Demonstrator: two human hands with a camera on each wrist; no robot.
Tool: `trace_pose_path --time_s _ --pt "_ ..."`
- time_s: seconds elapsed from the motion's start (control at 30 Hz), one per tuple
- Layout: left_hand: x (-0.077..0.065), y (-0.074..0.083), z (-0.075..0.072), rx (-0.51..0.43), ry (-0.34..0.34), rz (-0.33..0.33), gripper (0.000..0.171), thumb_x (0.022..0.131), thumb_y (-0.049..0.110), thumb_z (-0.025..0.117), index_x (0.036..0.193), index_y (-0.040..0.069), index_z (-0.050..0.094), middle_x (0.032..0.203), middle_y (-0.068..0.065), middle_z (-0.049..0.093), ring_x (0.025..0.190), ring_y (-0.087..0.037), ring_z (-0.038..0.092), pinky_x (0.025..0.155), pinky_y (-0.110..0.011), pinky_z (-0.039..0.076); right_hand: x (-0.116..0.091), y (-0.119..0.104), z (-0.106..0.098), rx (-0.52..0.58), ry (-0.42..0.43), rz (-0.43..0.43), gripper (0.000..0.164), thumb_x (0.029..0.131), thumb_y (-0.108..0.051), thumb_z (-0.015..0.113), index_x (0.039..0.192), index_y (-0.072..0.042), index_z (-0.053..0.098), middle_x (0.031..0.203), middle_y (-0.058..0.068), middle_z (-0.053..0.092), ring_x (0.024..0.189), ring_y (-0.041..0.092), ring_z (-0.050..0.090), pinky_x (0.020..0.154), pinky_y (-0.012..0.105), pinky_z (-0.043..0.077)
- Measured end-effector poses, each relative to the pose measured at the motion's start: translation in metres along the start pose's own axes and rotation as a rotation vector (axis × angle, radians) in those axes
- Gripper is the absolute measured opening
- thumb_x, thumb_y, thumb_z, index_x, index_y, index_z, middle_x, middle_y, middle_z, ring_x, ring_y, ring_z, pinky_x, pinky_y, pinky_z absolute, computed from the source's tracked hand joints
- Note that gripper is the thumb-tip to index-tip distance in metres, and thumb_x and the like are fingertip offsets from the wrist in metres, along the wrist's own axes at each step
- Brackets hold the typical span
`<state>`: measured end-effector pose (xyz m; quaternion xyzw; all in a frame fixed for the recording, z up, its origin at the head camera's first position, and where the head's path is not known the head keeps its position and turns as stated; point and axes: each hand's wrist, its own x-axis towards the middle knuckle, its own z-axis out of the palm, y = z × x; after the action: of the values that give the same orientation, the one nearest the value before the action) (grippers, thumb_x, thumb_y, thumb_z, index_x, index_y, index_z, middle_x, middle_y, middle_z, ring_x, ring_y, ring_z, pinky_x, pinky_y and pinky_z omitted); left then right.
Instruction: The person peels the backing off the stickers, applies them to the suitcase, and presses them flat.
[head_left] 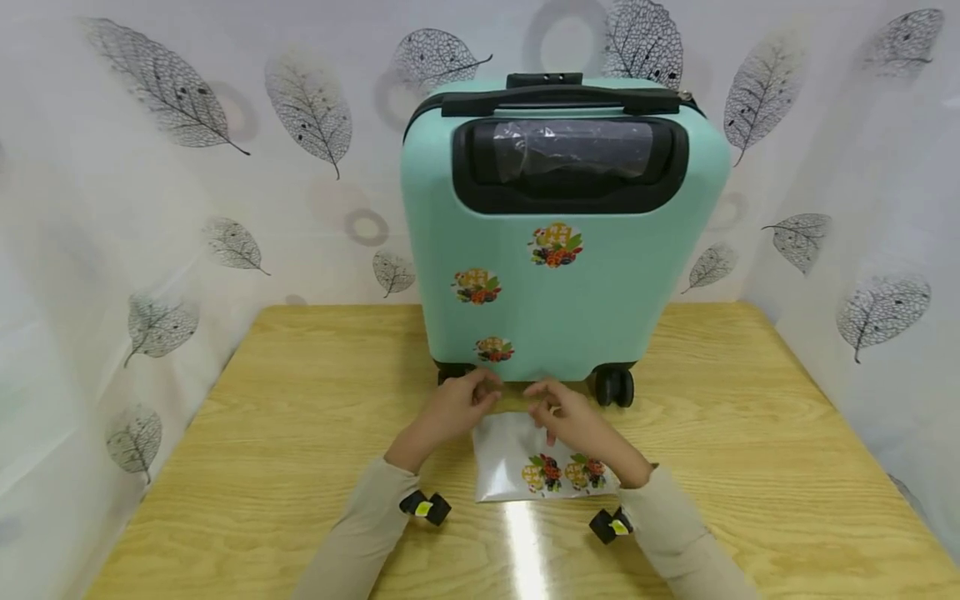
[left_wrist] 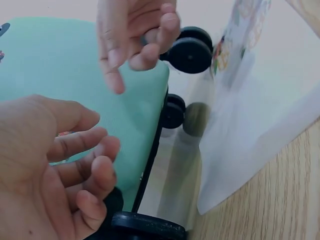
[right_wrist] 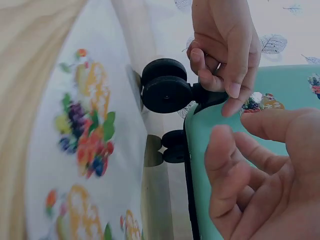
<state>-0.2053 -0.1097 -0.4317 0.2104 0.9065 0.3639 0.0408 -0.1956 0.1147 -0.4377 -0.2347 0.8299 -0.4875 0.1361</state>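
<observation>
A mint-green suitcase [head_left: 600,283] stands upright on the table, with three round fruit-print stickers on its front. The lowest sticker [head_left: 494,349] is just above my left hand [head_left: 461,404], whose loosely bent fingers hold nothing that I can see. Facing it across a small gap is my right hand [head_left: 573,421], fingers relaxed and apart, also with nothing visible in them. Under the right hand lies a white sticker sheet [head_left: 498,467] bearing fruit stickers [right_wrist: 87,130]; that hand and forearm cover part of it. Both hands are close to the suitcase's lower edge.
Black wheels [head_left: 615,386] carry the suitcase at the rear of the wooden table [head_left: 322,417]. A black handle [head_left: 562,100] crosses its top. A leaf-patterned cloth [head_left: 300,208] hangs behind and at the sides.
</observation>
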Motion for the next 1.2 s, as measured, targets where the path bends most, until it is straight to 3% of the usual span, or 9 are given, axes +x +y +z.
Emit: trace_pose_path --time_s 0.2,0.47,0.8,1.2 --pt "-0.011 0.003 -0.003 -0.032 -0.105 -0.001 0.030 0.097 0.022 0.056 0.122 0.006 0.061 0.075 0.001 0.061 0.051 -0.005 0.044 0.048 -0.021 0.037 -0.019 0.003 -0.004 -0.053 -0.083 0.026 0.031 0.101 -0.018 0.050 0.123 0.004 0.052 0.082 0.018 0.062 0.057 0.027 0.059 0.050 0.029 0.047" --pt "-0.029 -0.003 -0.001 -0.090 -0.241 0.015 0.035 0.099 0.024 0.054 0.127 0.002 0.056 0.080 -0.006 0.065 0.058 -0.007 0.051 0.056 -0.023 0.045 -0.038 0.008 -0.001 -0.074 -0.197 0.086 0.026 0.101 -0.019 0.050 0.120 -0.001 0.054 0.086 0.010 0.062 0.057 0.011 0.052 0.051 0.025 0.045" --pt "-0.045 -0.006 0.007 -0.215 -0.258 -0.003 0.031 0.097 0.019 0.059 0.121 0.001 0.059 0.081 0.000 0.062 0.067 -0.006 0.054 0.060 -0.022 0.047 -0.050 0.015 -0.001 -0.086 -0.228 0.046 0.022 0.100 -0.020 0.052 0.113 -0.003 0.057 0.079 0.007 0.062 0.058 0.009 0.054 0.051 0.023 0.045" --pt "-0.053 -0.007 0.024 -0.252 -0.329 -0.038 0.033 0.090 0.021 0.069 0.116 0.003 0.060 0.082 0.002 0.062 0.068 -0.004 0.056 0.062 -0.020 0.048 -0.052 0.016 0.001 -0.079 -0.250 0.041 0.023 0.098 -0.019 0.057 0.111 0.000 0.056 0.071 0.001 0.057 0.054 0.000 0.042 0.050 0.020 0.039"
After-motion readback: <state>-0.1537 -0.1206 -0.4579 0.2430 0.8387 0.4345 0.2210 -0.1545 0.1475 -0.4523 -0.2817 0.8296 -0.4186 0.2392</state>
